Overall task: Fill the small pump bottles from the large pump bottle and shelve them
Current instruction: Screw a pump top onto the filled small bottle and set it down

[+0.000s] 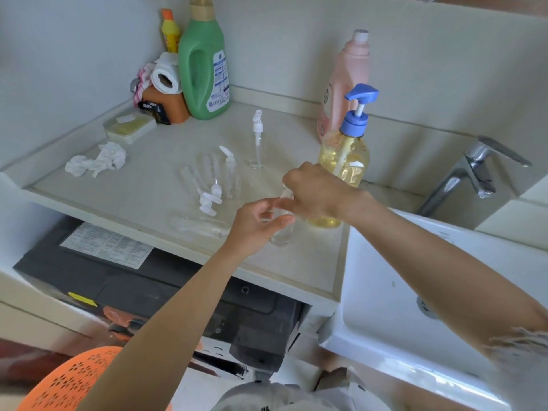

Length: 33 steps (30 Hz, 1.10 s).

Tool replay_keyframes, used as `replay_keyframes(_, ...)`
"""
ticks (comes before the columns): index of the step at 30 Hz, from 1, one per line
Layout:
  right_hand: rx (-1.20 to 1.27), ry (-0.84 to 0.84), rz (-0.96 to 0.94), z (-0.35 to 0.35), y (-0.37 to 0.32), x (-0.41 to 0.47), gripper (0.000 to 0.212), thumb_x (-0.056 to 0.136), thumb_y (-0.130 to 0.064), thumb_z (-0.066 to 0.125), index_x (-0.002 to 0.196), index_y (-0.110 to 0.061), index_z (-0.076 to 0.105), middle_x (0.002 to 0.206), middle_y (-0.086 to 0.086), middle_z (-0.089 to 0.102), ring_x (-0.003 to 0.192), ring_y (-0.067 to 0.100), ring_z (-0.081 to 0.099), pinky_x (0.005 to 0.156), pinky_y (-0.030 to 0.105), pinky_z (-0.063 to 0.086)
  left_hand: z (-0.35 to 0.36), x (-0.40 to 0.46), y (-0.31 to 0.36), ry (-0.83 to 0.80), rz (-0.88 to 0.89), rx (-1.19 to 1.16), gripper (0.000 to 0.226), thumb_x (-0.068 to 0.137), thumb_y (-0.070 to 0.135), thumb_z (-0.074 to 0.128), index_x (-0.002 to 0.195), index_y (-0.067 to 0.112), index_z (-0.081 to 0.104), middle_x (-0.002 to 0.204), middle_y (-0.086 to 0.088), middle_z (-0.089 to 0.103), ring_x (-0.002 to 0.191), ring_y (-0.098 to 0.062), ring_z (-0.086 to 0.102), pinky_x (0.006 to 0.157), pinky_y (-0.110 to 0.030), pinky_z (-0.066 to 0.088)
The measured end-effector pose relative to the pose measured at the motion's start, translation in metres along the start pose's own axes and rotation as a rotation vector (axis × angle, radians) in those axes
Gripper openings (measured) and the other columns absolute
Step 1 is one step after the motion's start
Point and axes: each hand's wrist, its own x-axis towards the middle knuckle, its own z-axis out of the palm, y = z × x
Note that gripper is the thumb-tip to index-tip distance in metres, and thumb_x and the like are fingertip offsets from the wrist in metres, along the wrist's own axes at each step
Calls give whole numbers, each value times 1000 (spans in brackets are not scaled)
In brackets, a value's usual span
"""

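1. Right at the counter's (166, 149) front edge, both hands meet over one small clear pump bottle (281, 232) that stands upright on the surface
2. Her left hand (255, 223) curls round the bottle's body, thumb and fingers holding it steady; that grip is narrow and closed on the bottle
3. Her right hand (314, 191) comes over from the sink side and pinches the white pump top (287, 193) at the bottle's neck; whether the top is screwed on or loose, I cannot tell
4. Just behind the hands stands the large pump bottle (345, 161), blue pump on top, yellow liquid inside, touching or nearly touching the right wrist from where I look
5. Further left on the counter lie several more small clear bottles (207, 176), some on their sides, with white pump heads (211, 200) among them; one slim bottle with its pump on (256, 140) stands upright behind them
6. Back in the corner are a green jug (204, 66), a pink bottle (344, 84), a paper roll (166, 75) and a crumpled tissue (98, 160)
7. A white sink (385, 292) with a chrome tap (474, 170) sits to the right of the counter
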Motion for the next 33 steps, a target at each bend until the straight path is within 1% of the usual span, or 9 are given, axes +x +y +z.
replay_keyframes(4, 11, 25, -37, -1, 3, 0, 42, 92, -50, 54, 109, -12, 61, 94, 7, 58, 99, 29, 54, 75, 33, 40, 3, -6, 6, 7, 13, 1, 40, 70, 55, 70, 102, 32, 69, 108, 15, 70, 102, -9, 64, 92, -25, 48)
replay_keyframes(6, 97, -66, -124, -3, 10, 0, 30, 90, -43, 59, 108, -19, 61, 84, -2, 54, 95, 21, 50, 77, 34, 44, 1, -7, 10, -1, 21, -5, 34, 72, 51, 72, 101, 34, 68, 103, 13, 72, 100, -7, 65, 91, -25, 48)
replay_keyframes(9, 143, -10, -131, 4, 12, -3, 22, 89, -38, 60, 99, -18, 59, 89, 4, 63, 93, 26, 56, 75, 35, 45, 3, -9, 13, 7, 39, 7, 20, 81, 31, 74, 100, 35, 67, 99, 10, 73, 98, -7, 67, 91, -29, 50)
replay_keyframes(15, 226, 207, -92, 23, 9, -8, 25, 94, -31, 55, 103, -8, 58, 95, 10, 68, 95, 31, 59, 72, 29, 29, 15, -10, 12, 135, 32, 40, 21, 69, 53, 69, 89, 49, 66, 85, -25, 64, 78, -35, 63, 78, -38, 55)
replay_keyframes(18, 249, 250, -61, 29, 6, -5, 25, 95, -29, 53, 105, -7, 56, 100, 10, 68, 98, 31, 59, 72, 29, 25, 14, -11, 12, 147, 16, 78, 18, 69, 55, 70, 84, 44, 65, 76, -28, 57, 65, -33, 53, 65, -27, 48)
replay_keyframes(21, 318, 282, -31, 33, 6, -5, 21, 93, -29, 55, 98, -9, 56, 93, 7, 67, 93, 31, 59, 72, 30, 27, 13, -11, 10, 140, 2, 77, 16, 74, 52, 71, 85, 42, 66, 77, -29, 57, 73, -43, 56, 71, -42, 50)
replay_keyframes(25, 619, 343, 78, 49, 12, -11, 26, 87, -31, 65, 74, -12, 53, 67, 1, 57, 68, 23, 53, 67, 31, 40, 15, -10, 13, 154, 7, 129, 13, 78, 45, 73, 88, 39, 67, 71, -23, 55, 62, -35, 52, 58, -40, 40)
replay_keyframes(29, 803, 407, 142, 57, 9, -17, 23, 87, -24, 69, 69, -16, 56, 63, 2, 57, 60, 17, 52, 60, 19, 39, 7, -2, 24, 4, -11, 131, 26, 80, 28, 76, 99, 40, 64, 91, 14, 72, 93, -6, 67, 83, -29, 53)
replay_keyframes(33, 771, 526, 180, 51, 2, 4, 32, 91, -19, 64, 64, -15, 46, 53, -7, 39, 56, 16, 47, 65, 29, 40, -34, 22, 24, -157, -47, 276, 59, 73, 29, 82, 125, 36, 54, 113, 22, 61, 108, 0, 58, 88, -10, 44)
